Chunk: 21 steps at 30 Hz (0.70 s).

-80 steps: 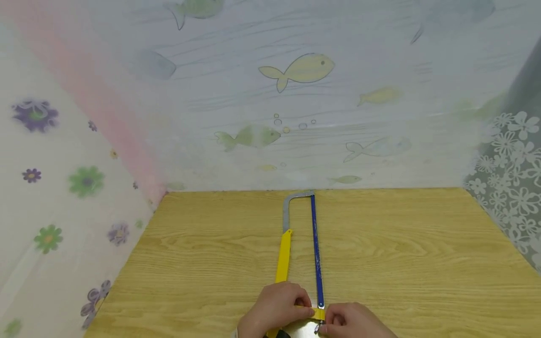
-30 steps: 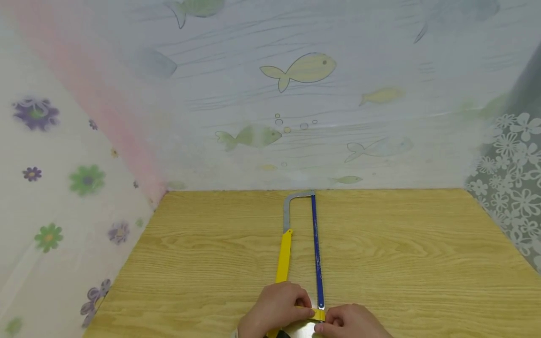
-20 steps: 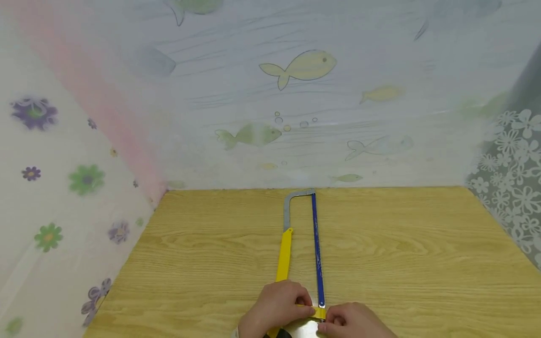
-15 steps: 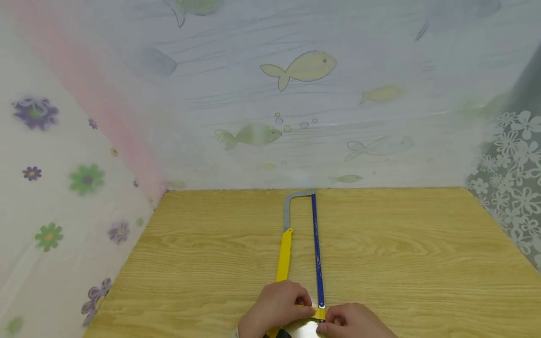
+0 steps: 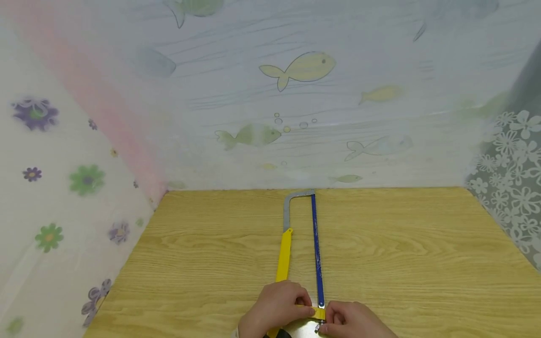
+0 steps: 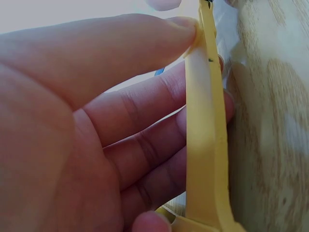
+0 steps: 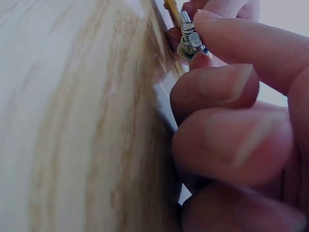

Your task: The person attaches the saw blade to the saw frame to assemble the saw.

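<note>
Yellow-and-grey metal hacksaw frame (image 5: 284, 256) with long blue blade (image 5: 317, 249) is laid on light wood-grain table (image 5: 401, 244), its yellow near end clamped between thumb and fingers of left hand (image 5: 274, 303), small silver metal screw fitting (image 7: 189, 41) there pinched by fingertips of right hand (image 5: 357, 320)

On a wood-grained tabletop (image 5: 401, 263), 1 hacksaw (image 5: 284, 256) is laid lengthwise, its blue blade (image 5: 317, 253) turned right, its far end set near the back edge.
</note>
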Motion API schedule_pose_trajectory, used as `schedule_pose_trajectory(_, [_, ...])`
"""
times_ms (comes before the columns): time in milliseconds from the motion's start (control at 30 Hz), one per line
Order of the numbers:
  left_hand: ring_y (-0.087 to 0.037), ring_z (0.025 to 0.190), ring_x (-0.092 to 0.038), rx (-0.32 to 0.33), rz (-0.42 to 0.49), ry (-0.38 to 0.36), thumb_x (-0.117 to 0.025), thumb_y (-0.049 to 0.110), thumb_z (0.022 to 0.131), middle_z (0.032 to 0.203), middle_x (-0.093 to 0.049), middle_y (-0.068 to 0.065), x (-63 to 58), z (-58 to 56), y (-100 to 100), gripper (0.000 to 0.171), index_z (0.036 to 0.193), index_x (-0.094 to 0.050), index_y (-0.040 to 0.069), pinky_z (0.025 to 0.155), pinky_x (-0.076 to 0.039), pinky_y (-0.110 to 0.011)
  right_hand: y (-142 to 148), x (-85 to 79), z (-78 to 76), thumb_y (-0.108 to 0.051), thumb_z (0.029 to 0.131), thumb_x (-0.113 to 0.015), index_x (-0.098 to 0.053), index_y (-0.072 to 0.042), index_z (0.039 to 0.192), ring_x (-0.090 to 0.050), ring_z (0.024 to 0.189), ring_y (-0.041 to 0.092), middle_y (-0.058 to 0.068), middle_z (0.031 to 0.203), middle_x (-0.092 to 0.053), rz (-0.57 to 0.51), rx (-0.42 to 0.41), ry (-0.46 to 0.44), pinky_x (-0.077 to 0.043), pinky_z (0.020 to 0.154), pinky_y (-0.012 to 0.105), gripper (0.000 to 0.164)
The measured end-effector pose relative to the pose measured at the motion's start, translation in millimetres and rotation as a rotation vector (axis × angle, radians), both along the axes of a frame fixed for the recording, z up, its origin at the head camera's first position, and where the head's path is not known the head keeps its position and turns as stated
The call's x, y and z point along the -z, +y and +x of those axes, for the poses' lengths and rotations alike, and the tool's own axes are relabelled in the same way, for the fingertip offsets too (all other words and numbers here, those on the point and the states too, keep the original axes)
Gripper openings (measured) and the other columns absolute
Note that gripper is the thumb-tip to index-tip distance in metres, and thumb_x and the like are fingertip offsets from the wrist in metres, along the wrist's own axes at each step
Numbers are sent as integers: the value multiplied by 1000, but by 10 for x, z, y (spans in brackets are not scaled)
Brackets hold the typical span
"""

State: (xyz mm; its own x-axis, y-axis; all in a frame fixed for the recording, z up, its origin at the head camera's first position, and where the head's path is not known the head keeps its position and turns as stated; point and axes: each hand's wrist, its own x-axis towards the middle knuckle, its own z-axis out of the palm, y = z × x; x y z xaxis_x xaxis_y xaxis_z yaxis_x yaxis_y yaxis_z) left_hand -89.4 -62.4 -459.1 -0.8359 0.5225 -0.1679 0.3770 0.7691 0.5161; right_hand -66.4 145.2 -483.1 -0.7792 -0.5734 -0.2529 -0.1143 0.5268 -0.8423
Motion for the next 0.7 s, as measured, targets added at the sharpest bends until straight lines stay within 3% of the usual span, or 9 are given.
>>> schedule_pose_trajectory(167, [5,58,-41,-6,-7,-26,-65,43,76,64,-48,25,3,-5,13,11,73,-63,32,54,-34,-19,5,-1,2,-46,80,-60,-56,-23,69,-41,48,1,-14,54,-45,1,3,1,-30,44,20,26])
schedule_pose_trajectory(700, [5,58,-41,-8,0,-8,-65,43,76,63,-48,26,-17,-1,12,11,72,-64,32,53,-34,-18,26,21,-17,-42,84,-56,-61,-23,69,-42,50,-1,-15,55,-48,-30,-19,43,-35,47,21,24])
